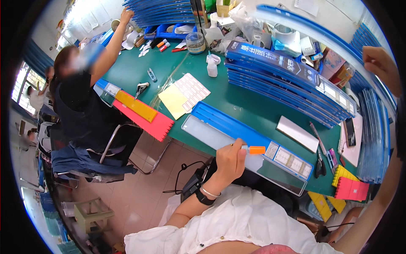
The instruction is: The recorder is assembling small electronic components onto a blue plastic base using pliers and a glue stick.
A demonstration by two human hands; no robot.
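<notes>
My left hand (230, 163) is closed around a small pen-like tube with an orange cap (256, 150). It is above a long, narrow case with a blue tray (237, 125) and a clear lid (207, 132), which lies opened out along the near table edge. A printed grid card (292, 161) shows at the case's right end. Raised at the far right, my right hand (382, 70) has curled fingers at the edge of a long clear case with a blue rim (313, 26). How its fingertips meet the case is partly hidden.
Stacked blue cases (287, 80) stand right of centre; more lean at right (374, 131). On the green table (169, 70) lie label sheets (190, 93), a white bar (297, 133), pliers (320, 166) and a small bottle (212, 67). A co-worker (84, 101) reaches toward cases at left.
</notes>
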